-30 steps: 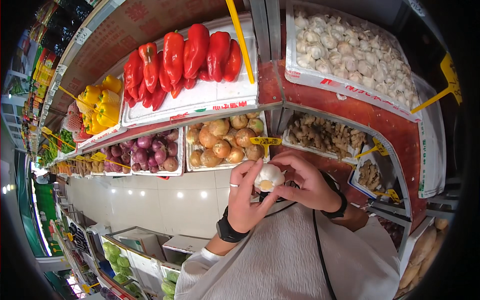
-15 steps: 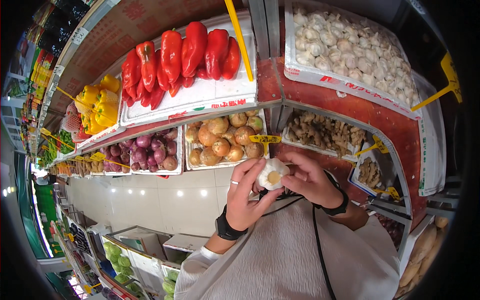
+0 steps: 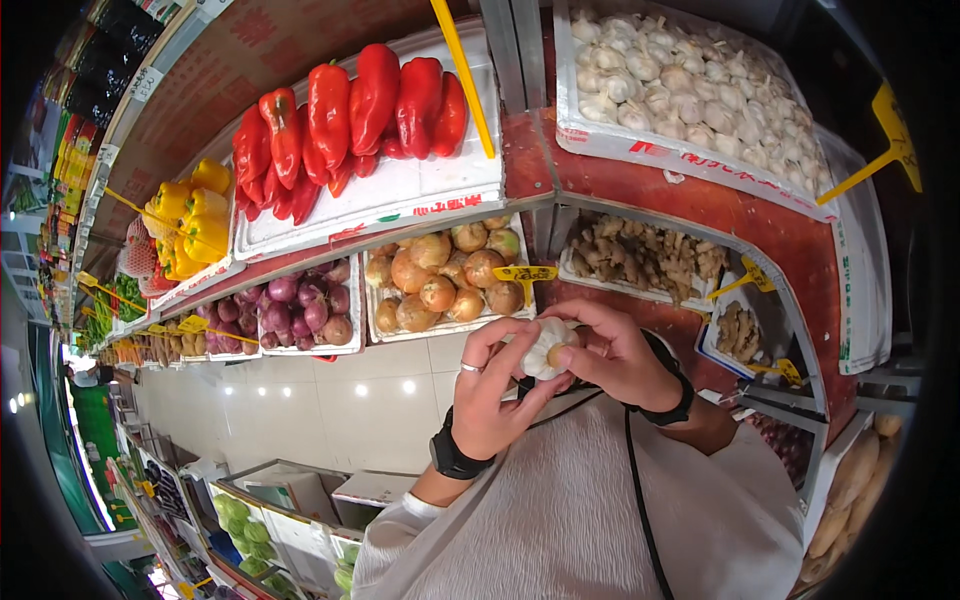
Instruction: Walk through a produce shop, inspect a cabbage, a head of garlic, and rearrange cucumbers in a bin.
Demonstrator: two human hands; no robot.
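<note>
A white garlic bulb (image 3: pixel 546 347) is held between both my hands in front of my chest, its cut stem end turned toward the right. My left hand (image 3: pixel 492 392) grips it from the left, with a ring on one finger and a dark band at the wrist. On the other side my right hand (image 3: pixel 622 355) has its thumb pressed on the stem end and its fingers curled around the bulb. Beyond my hands lie yellow onions (image 3: pixel 437 292) in a white foam box, and at the far right a foam box of garlic bulbs (image 3: pixel 690 105).
Red peppers (image 3: pixel 328 118) and yellow peppers (image 3: pixel 205 225) fill the upper shelf. Red onions (image 3: pixel 302 308) sit below them, with ginger (image 3: pixel 645 258) to the right. Yellow price tags (image 3: pixel 525 273) stick out over the boxes. Cabbages (image 3: pixel 245 535) are at the lower left, behind a tiled floor (image 3: pixel 300 405).
The garlic bulb has been turned, so its stem end now faces right under my right thumb. The shelves have shifted slightly left in view.
</note>
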